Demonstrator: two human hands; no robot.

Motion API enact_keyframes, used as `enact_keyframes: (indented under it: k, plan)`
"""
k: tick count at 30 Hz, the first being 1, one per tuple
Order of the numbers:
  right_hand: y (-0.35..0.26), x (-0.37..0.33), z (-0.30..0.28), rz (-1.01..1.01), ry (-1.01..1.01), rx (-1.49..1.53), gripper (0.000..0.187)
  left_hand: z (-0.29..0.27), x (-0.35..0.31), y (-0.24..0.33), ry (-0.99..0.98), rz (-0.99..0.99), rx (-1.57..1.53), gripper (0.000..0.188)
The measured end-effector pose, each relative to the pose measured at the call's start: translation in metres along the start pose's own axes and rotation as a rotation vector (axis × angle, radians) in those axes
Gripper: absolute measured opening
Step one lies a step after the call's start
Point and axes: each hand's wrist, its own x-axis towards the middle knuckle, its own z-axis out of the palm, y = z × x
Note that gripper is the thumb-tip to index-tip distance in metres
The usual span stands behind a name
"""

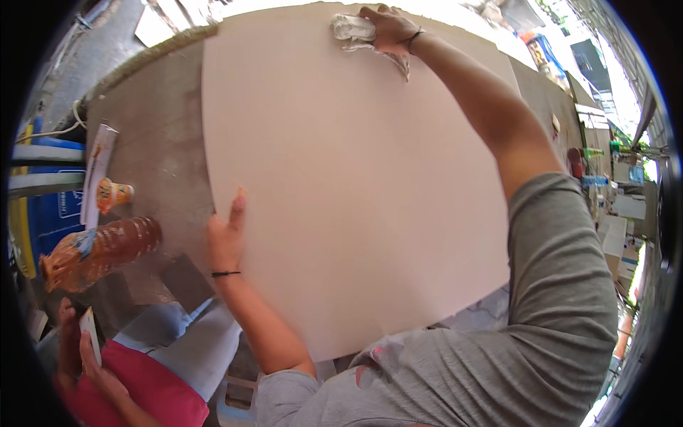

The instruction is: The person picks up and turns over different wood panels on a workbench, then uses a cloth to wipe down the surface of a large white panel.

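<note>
A large pale board (341,192) lies flat in front of me on a worn table. At its far edge my right hand (390,32) is closed on a bunched white cloth (352,28), pressing it to the surface; a loose tail of the cloth hangs toward me. My right arm is stretched far out. On the board's left edge my left hand (229,233) grips the rim, its thumb lying on top and the other fingers mostly hidden at the side and below.
Left of the board, the brown tabletop (160,107) bears an orange-and-white cup (114,194) and a large plastic bottle (107,249) of reddish-brown liquid. At lower left another person in red (142,384) holds a phone (90,334). Bottles (594,153) stand at far right.
</note>
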Motion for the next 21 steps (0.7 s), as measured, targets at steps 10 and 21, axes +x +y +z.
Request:
enact_keyframes:
  k: [10,21]
  plan:
    - [-0.026,-0.076,0.01,-0.231,-0.01,-0.005,0.06,-0.008,-0.008,0.007,0.025,-0.092,0.03,0.063]
    - [-0.02,0.039,-0.012,-0.032,0.094,-0.155,0.055,-0.002,-0.003,0.011,0.071,0.045,0.054,0.068]
